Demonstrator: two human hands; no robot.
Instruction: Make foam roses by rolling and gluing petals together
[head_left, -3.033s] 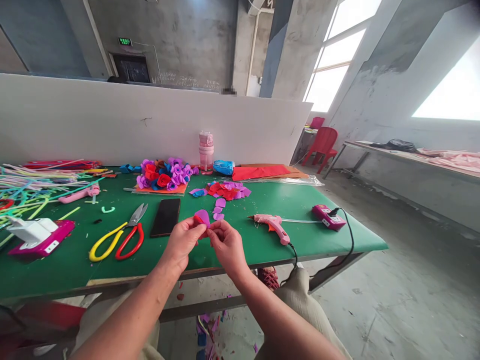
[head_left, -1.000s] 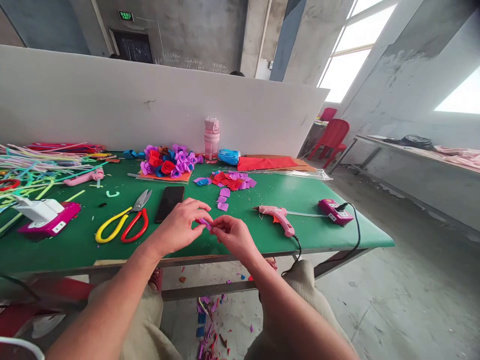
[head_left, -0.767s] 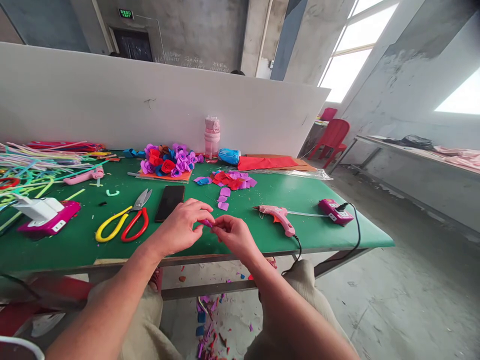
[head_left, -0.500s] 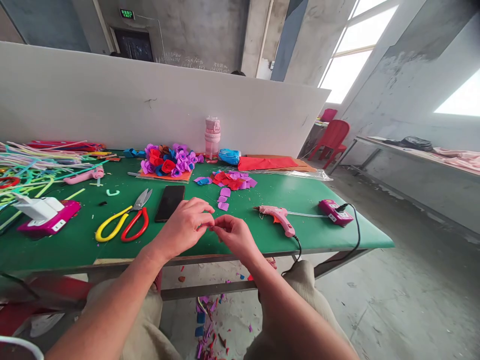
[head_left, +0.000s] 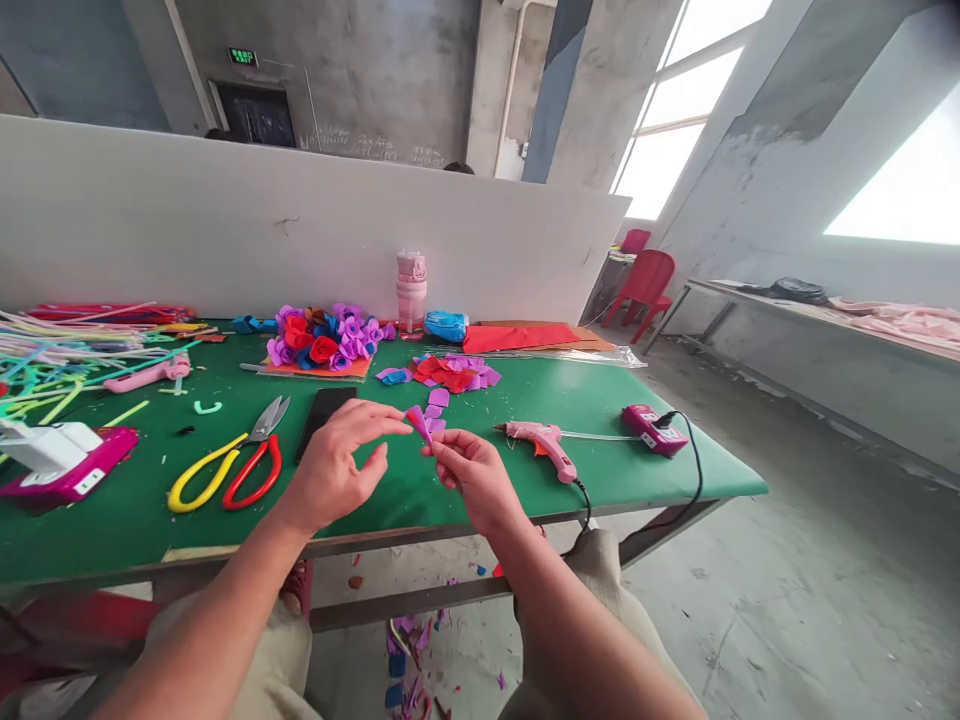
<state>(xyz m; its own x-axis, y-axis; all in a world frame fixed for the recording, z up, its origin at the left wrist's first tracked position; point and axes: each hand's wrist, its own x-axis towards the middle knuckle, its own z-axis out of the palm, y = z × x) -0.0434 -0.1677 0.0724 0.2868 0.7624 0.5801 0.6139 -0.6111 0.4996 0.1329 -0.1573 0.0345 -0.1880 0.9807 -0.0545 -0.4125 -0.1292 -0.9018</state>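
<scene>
Between the thumb and fingers of my right hand (head_left: 469,470) is the base of a small paper flower (head_left: 418,424), rolled from purple and red paper. My left hand (head_left: 341,458) is just left of it, thumb and fingers apart, fingertips close to the flower's edge; I cannot tell if they touch it. Behind the hands, loose purple petals (head_left: 435,402) lie on the green table (head_left: 600,390). Farther back is a heap of red, purple and blue petals (head_left: 450,374). A pink glue gun (head_left: 544,445) rests to the right of my right hand.
Scissors (head_left: 236,455) and a black phone (head_left: 319,415) lie to the left. Finished paper flowers (head_left: 326,338), a pink bottle (head_left: 411,292) and a blue packet (head_left: 447,325) stand at the back. Power strips (head_left: 654,440) sit at both sides, with a cord over the front edge.
My hands were pinched together; now the left has opened and drawn back a little, and the purple and red flower shows in my right fingers. The view has shifted slightly.
</scene>
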